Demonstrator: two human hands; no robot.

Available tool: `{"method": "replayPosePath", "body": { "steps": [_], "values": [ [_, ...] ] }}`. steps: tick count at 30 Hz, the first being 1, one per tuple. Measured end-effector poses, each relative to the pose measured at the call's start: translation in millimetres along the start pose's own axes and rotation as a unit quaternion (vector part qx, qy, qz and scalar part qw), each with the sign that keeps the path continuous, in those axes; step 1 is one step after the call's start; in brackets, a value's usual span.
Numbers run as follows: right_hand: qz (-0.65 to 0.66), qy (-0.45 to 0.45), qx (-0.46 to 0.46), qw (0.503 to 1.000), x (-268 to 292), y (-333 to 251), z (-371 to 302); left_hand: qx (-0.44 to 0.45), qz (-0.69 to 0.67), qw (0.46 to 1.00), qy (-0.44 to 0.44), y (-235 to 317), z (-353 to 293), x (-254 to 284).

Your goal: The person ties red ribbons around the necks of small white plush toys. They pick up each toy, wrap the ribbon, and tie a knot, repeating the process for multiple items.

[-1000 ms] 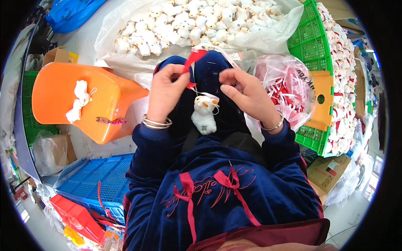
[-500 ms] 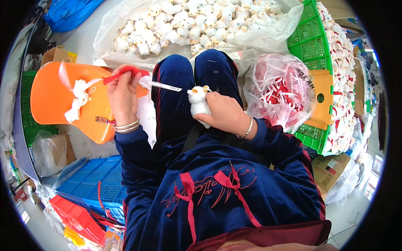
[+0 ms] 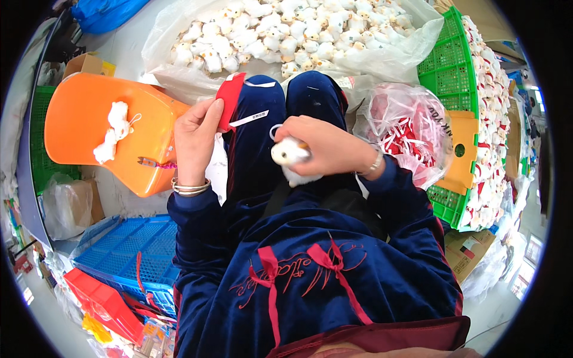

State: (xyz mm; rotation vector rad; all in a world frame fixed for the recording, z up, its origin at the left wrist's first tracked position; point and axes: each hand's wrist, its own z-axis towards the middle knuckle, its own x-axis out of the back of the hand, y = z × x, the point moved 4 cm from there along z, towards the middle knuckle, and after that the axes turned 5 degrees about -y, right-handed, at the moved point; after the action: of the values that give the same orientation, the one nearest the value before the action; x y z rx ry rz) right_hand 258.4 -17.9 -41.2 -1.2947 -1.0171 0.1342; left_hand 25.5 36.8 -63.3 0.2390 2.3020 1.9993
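Observation:
My left hand [image 3: 199,134] pinches a small red cloth piece [image 3: 230,98] with white printed ribbon ends, held above my left knee. In my right hand [image 3: 325,143] is a small white plush toy [image 3: 292,153] with orange-brown ears, its face turned up and its body partly covered by my fingers. A thin pale loop [image 3: 274,132] stands out beside the toy's head. To the left, two white plush toys [image 3: 118,119] lie on an orange chair seat [image 3: 77,128], near small thread snips [image 3: 149,162] with a pink-wrapped handle.
A clear plastic sheet [image 3: 156,48] full of white plush toys [image 3: 286,36] spreads ahead. At right stand a plastic bag [image 3: 373,98] of red and white ribbon pieces and a green crate [image 3: 439,74] beside many plush toys with red trim. Blue crates [image 3: 128,244] and a red crate [image 3: 101,304] sit lower left.
My left hand has moved right and slightly down with the red cloth, away from the chair. My right hand has turned the plush toy so its face points up and left.

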Motion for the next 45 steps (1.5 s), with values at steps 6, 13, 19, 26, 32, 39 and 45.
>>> {"method": "replayPosePath", "body": {
  "steps": [6,13,19,26,32,39,45],
  "values": [
    [0.154,-0.085,0.146,0.973,8,-70,-27,-0.175,0.219,0.940,-0.196,25,-23,-67],
    [0.118,-0.061,0.139,0.981,14,-58,-41,-0.126,0.067,0.881,-0.452,19,-55,-85],
    [0.097,0.008,0.120,0.988,10,-50,-34,0.021,0.031,0.912,-0.409,8,-64,-87],
    [0.290,0.248,-0.136,0.914,50,25,-76,0.072,-0.126,0.956,-0.254,-13,-49,-74],
    [0.381,0.168,-0.175,0.892,7,31,-59,0.052,-0.178,0.945,-0.268,-13,-37,-81],
    [0.339,0.294,-0.106,0.887,7,42,-36,0.108,-0.087,0.964,-0.226,-3,-23,-90],
    [0.123,0.398,-0.083,0.905,13,33,-36,0.078,-0.045,0.983,-0.161,-14,-10,-101]
  ]
}}
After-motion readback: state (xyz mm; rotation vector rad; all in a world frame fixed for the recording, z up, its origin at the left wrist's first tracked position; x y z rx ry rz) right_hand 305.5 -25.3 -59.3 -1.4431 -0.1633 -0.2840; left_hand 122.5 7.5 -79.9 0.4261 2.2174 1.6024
